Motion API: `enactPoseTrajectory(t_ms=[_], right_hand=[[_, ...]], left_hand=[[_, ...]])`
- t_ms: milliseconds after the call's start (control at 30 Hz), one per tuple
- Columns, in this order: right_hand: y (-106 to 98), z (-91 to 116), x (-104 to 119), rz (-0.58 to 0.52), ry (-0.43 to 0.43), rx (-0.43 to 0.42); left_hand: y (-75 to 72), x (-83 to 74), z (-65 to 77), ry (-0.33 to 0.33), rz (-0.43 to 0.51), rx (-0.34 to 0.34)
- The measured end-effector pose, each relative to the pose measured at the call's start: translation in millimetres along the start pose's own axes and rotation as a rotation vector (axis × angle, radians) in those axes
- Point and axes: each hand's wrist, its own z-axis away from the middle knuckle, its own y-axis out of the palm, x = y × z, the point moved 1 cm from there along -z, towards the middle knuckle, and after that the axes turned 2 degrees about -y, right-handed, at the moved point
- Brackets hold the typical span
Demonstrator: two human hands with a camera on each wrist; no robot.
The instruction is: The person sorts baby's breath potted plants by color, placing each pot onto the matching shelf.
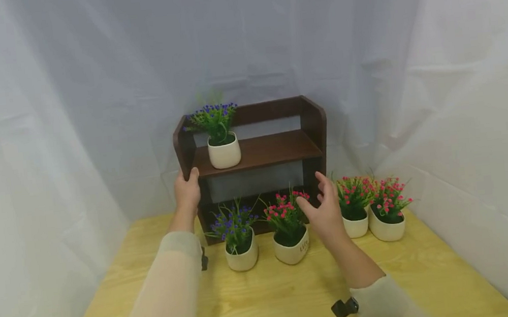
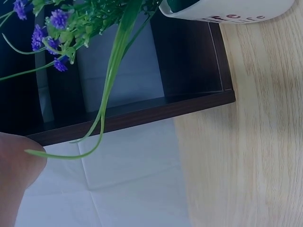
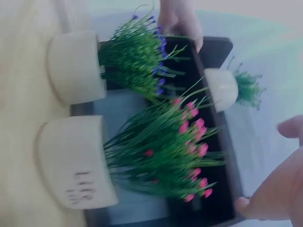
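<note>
My left hand (image 1: 187, 190) grips the left side panel of a dark brown two-tier shelf (image 1: 276, 148), thumb on the front edge, just below the upper board. On that board stands a white pot of purple flowers (image 1: 224, 151), toward the left end. My right hand (image 1: 325, 213) is held up by the shelf's right side, fingers apart and slightly bent, nothing in it. It partly overlaps a pot of pink flowers (image 1: 292, 246) in the head view. Left of that pot, another pot of purple flowers (image 1: 241, 256) stands in front of the shelf.
Two more white pots of pink flowers, a nearer one (image 1: 387, 224) and one beside it (image 1: 355, 226), stand right of the shelf. All rests on a light wooden table (image 1: 268, 305). White sheeting (image 1: 260, 30) hangs behind and at both sides.
</note>
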Motion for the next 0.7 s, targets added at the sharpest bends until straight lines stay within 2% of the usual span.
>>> enactPoseTrajectory(t_ms=[133,367,700], right_hand=[[-2,6,-25,0.117,0.120,0.036],[13,16,-65,0.163,0.208,0.058],[35,31,-92,0.282,0.258,0.059]], left_hand=[[-1.6,0.8,-1.4,-0.001,0.000,-0.006],[-2.5,3.0,-2.2,-0.001,-0.014,-0.013],[1.7,-1.6,-0.8,0.007,-0.028,-0.011]])
